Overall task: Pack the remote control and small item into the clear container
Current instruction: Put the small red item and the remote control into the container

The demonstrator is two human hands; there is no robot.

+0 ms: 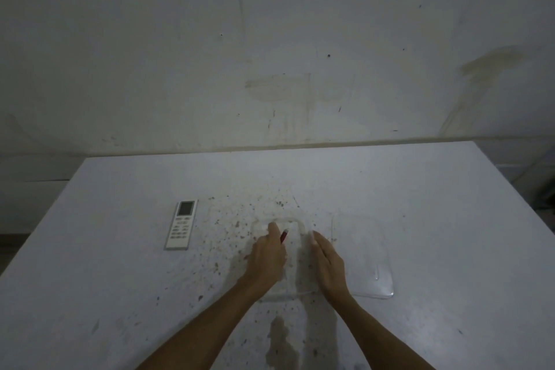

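A white remote control (181,225) with a small screen lies flat on the table, to the left of both hands. The clear container (292,227) stands in the table's middle, hard to make out. My left hand (267,255) is over the container, shut on a small red item (284,236) that pokes out past the fingers. My right hand (326,261) rests with fingers together against the container's right wall. A clear lid (365,261) lies flat just right of the container.
The white table (420,189) is speckled with brown stains around the container, with a larger stain (280,342) near the front. A stained white wall (270,39) rises right behind the table's far edge.
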